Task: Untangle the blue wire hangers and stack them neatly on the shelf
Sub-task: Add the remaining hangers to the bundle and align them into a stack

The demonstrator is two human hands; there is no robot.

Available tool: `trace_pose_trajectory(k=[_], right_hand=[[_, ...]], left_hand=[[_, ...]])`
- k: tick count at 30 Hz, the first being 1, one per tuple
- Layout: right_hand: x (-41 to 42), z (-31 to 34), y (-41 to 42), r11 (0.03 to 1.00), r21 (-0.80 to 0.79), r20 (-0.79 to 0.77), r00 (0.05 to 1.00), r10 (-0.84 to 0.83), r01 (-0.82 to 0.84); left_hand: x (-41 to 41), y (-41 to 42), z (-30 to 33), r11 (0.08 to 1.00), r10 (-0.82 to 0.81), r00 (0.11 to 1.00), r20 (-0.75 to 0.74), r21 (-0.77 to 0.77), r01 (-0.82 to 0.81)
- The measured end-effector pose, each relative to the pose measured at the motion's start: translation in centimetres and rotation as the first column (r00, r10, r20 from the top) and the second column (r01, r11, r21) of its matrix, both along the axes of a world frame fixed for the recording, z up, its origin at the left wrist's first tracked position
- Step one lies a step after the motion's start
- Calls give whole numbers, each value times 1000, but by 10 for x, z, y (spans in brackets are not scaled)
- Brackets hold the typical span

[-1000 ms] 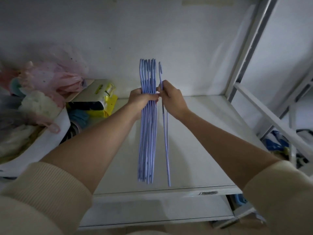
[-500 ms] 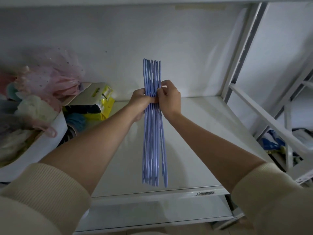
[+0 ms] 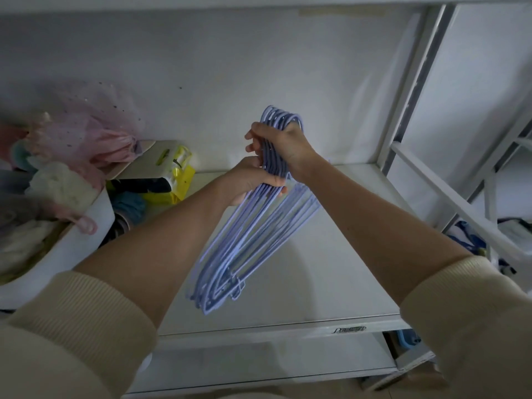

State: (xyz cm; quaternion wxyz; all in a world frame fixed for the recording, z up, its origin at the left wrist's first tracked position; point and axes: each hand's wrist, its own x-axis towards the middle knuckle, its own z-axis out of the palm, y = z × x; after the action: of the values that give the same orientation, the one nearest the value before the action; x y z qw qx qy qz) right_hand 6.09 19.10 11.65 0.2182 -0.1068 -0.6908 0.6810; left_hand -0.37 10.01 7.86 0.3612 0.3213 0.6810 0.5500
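A bundle of several blue wire hangers [image 3: 244,243] hangs in the air above the white shelf [image 3: 302,283], tilted with its hooks up and to the right. My right hand [image 3: 285,148] grips the bundle near the hooks, which stick out above my fingers. Just below it, my left hand [image 3: 250,180] is closed around the necks of the same hangers. The lower ends of the hangers fan out slightly above the shelf's front part.
A white bin [image 3: 66,249] with pink and cream fabrics stands on the shelf's left. Yellow packaging [image 3: 175,180] and a teal item [image 3: 129,205] lie behind it. A white frame post [image 3: 408,87] and slanted bars [image 3: 460,203] bound the right side. A lower shelf [image 3: 259,361] shows beneath.
The single hanger held apart by my right hand joined the bundle. The whole bundle then tipped from upright to slanted, and my right hand shifted up toward the hooks.
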Motion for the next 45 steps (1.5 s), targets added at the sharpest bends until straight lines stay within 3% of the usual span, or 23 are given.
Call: trace_pose_trajectory(k=[6, 10, 12, 14, 16, 18, 21, 27, 29, 32, 33, 35, 38, 41, 45], right_hand=[[3, -1, -4, 990, 9, -48, 988, -143, 144], [-3, -1, -6, 951, -14, -43, 950, -308, 308], [-9, -1, -6, 926, 14, 2, 926, -379, 378], [-13, 1, -5, 895, 42, 35, 895, -445, 444], [-15, 5, -5, 873, 73, 50, 872, -487, 483], [-15, 9, -7, 872, 112, 66, 872, -485, 476], [-13, 16, -10, 895, 111, 77, 894, -441, 432], [-6, 24, -4, 930, 91, 61, 930, -361, 355], [2, 24, 1, 946, 165, 59, 955, -292, 279], [20, 9, 13, 921, 389, 212, 974, -85, -4], [24, -1, 19, 873, 481, 291, 954, -75, -78], [31, -21, 28, 682, 710, 421, 882, -211, -176], [32, -40, 34, 402, 908, 308, 835, -455, -116], [29, -43, 40, 307, 948, 235, 835, -498, -83], [24, -41, 50, 275, 945, 291, 835, -467, -176]], left_hand=[[-2, 4, 12, 995, -25, 1000, 15, -101, 27], [-3, 2, 22, 969, -67, 925, -374, -245, -29], [1, -2, 20, 940, -150, 815, -560, -337, -59], [8, -5, 10, 874, -273, 600, -752, -454, -171], [17, -5, -5, 863, -291, 390, -874, -416, -286], [24, -3, -14, 863, -217, 274, -937, -315, -395], [24, 1, -19, 837, -186, 181, -966, -252, -485], [17, 1, -13, 829, -207, 157, -966, -258, -496], [14, 0, -7, 828, -213, 176, -961, -273, -490], [7, -1, 0, 828, -173, 230, -958, -268, -493], [5, -2, 2, 833, -151, 246, -957, -257, -491], [0, -5, 4, 845, -131, 250, -959, -240, -478], [-3, -8, 3, 858, -141, 246, -959, -242, -453], [-2, -8, 1, 857, -149, 243, -958, -248, -452], [-3, -8, 3, 838, -164, 235, -958, -261, -479]])
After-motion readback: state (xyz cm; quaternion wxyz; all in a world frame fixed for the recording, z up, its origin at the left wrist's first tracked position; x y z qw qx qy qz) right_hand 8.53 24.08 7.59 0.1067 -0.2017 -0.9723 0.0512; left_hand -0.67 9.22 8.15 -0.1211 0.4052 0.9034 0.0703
